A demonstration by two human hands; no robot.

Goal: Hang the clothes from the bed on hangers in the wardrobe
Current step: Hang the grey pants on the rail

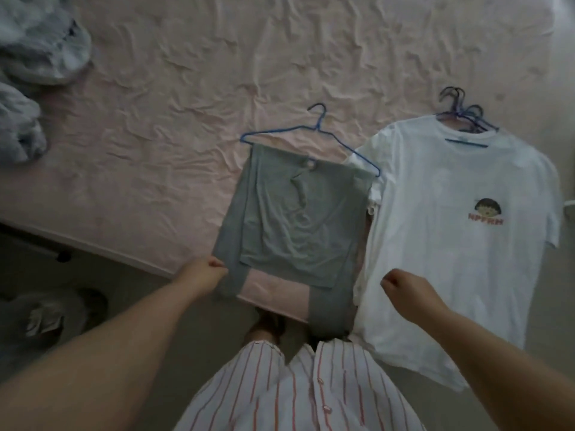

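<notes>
Left hand: fingers curled, pinching lower left edge of the grey trousers at the near edge of the bed.
Right hand: loose fist, fingers curled in, hovers over lower left part of the white T-shirt; cannot tell if it holds any fabric.
Hands relative: apart, one on each side of the grey trousers' lower end.
Grey trousers: folded over bar of the blue hanger, lying flat on bed; upper layer shorter, lower legs run past the mattress edge and hang down toward the floor.
Blue hanger: thin wire type, hook pointing away from person, right end just beside the T-shirt sleeve.
White T-shirt: spread flat to the right of trousers, touching them along the left side; small cartoon head print with red letters on chest; hem hangs off the bed edge.
Hanger bundle: several blue wire hangers stacked at the T-shirt collar, hooks sticking out above neckline; one bar shows inside the neck opening.
Bed: pink sheet, heavily wrinkled.
Light blue-grey clothes pile: crumpled, far left of bed, well apart from hands.
Person: striped red-and-white shirt at bottom of view, standing at bed edge.
</notes>
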